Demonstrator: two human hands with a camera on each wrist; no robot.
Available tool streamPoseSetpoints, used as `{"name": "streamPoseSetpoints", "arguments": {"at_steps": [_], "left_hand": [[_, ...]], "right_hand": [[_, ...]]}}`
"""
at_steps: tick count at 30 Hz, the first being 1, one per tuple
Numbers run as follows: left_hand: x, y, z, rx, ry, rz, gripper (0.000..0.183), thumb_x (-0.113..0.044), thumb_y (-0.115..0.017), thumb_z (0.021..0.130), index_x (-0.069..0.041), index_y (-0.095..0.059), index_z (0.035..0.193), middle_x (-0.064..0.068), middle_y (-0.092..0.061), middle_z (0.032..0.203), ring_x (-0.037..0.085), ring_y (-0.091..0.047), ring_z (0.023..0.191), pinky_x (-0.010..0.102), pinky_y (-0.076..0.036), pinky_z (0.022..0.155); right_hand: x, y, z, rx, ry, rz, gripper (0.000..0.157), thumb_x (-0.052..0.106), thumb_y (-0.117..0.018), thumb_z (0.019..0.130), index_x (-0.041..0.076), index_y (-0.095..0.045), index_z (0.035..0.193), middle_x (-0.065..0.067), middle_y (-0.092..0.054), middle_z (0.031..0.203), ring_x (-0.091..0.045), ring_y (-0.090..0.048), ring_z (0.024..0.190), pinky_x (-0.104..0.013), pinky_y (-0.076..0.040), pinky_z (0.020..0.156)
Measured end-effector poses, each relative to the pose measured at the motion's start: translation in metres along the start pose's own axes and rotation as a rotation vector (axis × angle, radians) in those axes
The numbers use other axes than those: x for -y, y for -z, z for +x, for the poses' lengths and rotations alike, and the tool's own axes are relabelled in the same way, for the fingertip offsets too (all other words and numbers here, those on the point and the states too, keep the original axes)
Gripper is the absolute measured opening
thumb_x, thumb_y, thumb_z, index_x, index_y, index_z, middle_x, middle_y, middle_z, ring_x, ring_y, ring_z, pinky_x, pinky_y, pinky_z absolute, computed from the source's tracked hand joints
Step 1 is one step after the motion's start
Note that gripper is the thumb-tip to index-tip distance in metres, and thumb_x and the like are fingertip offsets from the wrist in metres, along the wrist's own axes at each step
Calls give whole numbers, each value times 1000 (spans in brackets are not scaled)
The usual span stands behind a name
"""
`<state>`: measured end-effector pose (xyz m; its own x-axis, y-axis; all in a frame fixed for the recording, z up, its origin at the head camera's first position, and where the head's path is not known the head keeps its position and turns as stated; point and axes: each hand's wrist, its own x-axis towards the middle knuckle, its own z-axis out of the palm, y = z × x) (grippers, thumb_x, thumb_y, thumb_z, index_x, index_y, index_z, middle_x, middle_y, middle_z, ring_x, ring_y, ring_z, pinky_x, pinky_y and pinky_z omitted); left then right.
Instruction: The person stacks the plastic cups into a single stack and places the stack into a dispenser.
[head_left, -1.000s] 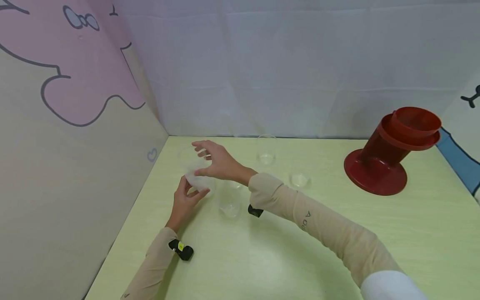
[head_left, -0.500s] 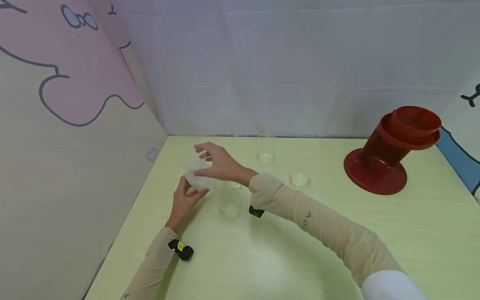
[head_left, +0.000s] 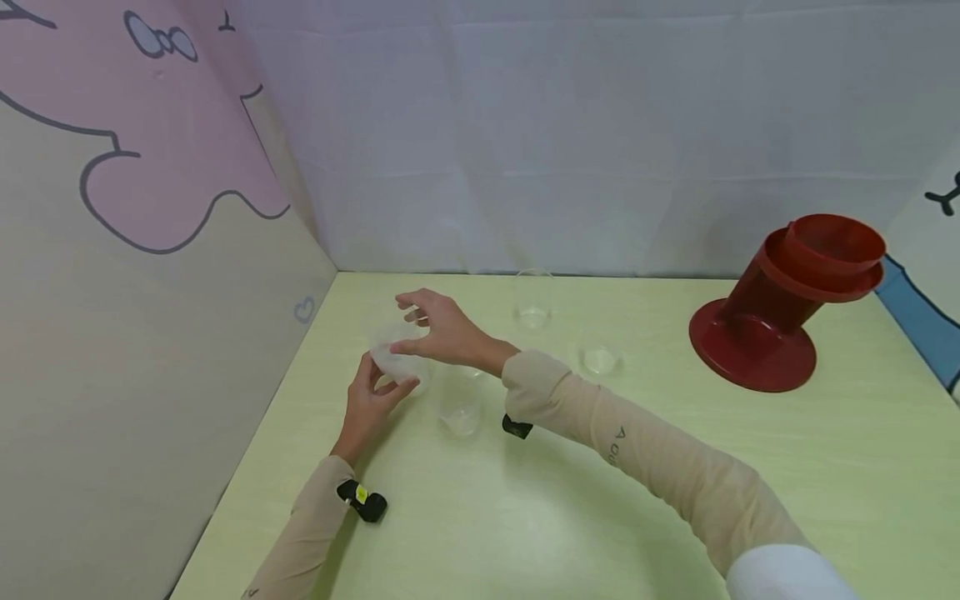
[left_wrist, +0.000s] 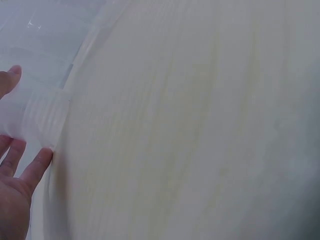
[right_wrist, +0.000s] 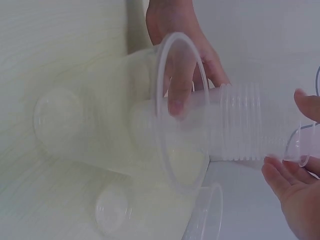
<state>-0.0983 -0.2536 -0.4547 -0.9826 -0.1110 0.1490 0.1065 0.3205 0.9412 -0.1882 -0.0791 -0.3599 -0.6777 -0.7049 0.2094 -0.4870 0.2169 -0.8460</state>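
A stack of clear plastic cups point(head_left: 401, 360) is tilted above the table. My left hand point(head_left: 367, 408) grips its side between thumb and fingers. My right hand point(head_left: 450, 332) holds a clear cup at the stack's upper end, with thumb and fingers curved round it. In the right wrist view, several ridged rims point(right_wrist: 240, 122) of the stack sit close together, with the right hand point(right_wrist: 297, 195) beyond them. The left hand point(right_wrist: 182, 60) appears at the top there, partly behind a large cup. In the left wrist view, the stack point(left_wrist: 47, 115) shows only at the left edge.
A clear cup point(head_left: 459, 412) stands right beside the stack. Another clear cup point(head_left: 532, 304) is near the back wall, with a further clear vessel point(head_left: 599, 358) to its right. A red tilted holder point(head_left: 772, 292) on a round base stands at the right. A wall borders the left.
The right hand has shifted slightly right and down in the head view, its fingertips nearer the stack. The left hand has stayed in place.
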Motion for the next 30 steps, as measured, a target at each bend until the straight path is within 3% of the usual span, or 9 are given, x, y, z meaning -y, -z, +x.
{"name": "streamPoseSetpoints", "arguments": {"at_steps": [10, 20, 30], "left_hand": [[0, 0, 0, -2, 6, -12, 67, -12, -75, 82, -14, -37, 137, 3, -48, 132, 18, -50, 119, 35, -50, 90], [0, -1, 0, -10, 5, -8, 66, -13, -76, 82, -14, -38, 136, 3, -49, 132, 18, -50, 119, 42, -49, 91], [2, -1, 1, -8, 5, -26, 67, -11, -75, 82, -12, -37, 137, 5, -47, 134, 21, -49, 120, 32, -51, 89]], "right_hand": [[1, -1, -3, 15, -27, 5, 68, 17, -77, 81, 0, -43, 137, -13, -49, 129, -25, -55, 115, -31, -47, 95], [-2, -2, -3, 9, -18, -6, 61, 17, -76, 81, -1, -48, 133, -13, -50, 127, -27, -55, 114, -34, -48, 94], [-7, -5, -2, 30, -30, -65, 59, 19, -75, 82, -4, -50, 130, -15, -51, 127, -27, -54, 113, -38, -49, 92]]}}
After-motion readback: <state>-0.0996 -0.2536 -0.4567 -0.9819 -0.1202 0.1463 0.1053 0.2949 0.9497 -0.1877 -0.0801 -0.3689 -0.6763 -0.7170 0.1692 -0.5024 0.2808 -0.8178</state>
